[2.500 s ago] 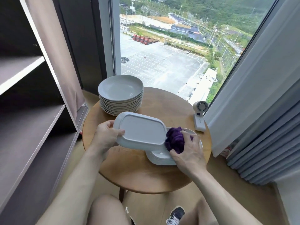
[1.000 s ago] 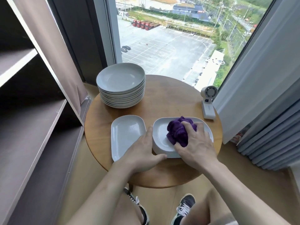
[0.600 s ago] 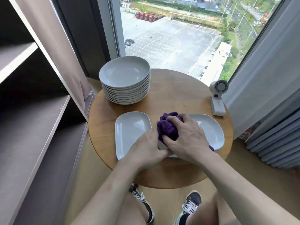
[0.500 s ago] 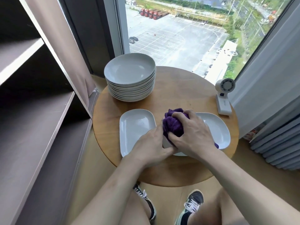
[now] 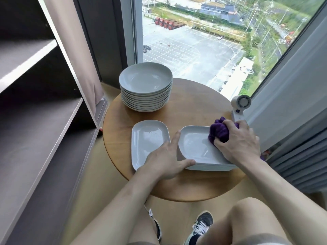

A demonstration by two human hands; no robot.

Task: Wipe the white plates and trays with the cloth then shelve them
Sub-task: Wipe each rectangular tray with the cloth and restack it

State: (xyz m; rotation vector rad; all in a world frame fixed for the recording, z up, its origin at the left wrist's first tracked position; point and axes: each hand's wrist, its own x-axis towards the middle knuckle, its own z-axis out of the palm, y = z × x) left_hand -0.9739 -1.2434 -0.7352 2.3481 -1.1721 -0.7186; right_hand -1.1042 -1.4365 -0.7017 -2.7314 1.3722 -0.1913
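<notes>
**Q:** Head view. What is held?

**A:** Right hand (image 5: 237, 144): closed round the bunched purple cloth (image 5: 219, 132), which is pressed onto the far right part of the top tray. Left hand (image 5: 165, 157): fingers laid out straight, nothing gripped. Its forefinger is set against the left edge of the tray stack (image 5: 192, 147) and its thumb along the near rim, so the stack is judged to be braced.

**Q:** Where is the stock kept?

**A:** All of it is on the round tabletop (image 5: 194, 106). The tray stack is at the near right. A loose tray (image 5: 146, 137) lies just beside it on the left, and its near corner is covered by the left hand. Plates (image 5: 146, 82) are piled at the far left. Shelves (image 5: 44, 124) stand to the left of the tabletop.

**Q:** What are the counts?

**A:**
- Hands: two.
- Cloth: one.
- Loose tray: one.
- Stacked trays: several; the number cannot be read from the rims.
- Plates: one pile of about ten; the lower rims are too close to be sure.
- Fan (image 5: 239, 108): one, at the far right edge.

**Q:** What are the handling notes?

**A:**
- Trays and plates are judged stiff, glazed and slick.
- A single piece should be light enough; a full stack would be heavy.
- Chipping is likely if rims are knocked together.
- Each piece is best lifted singly, taken under the rim at the two short ends.
- The cloth is soft and light and may be gripped anywhere.
</notes>
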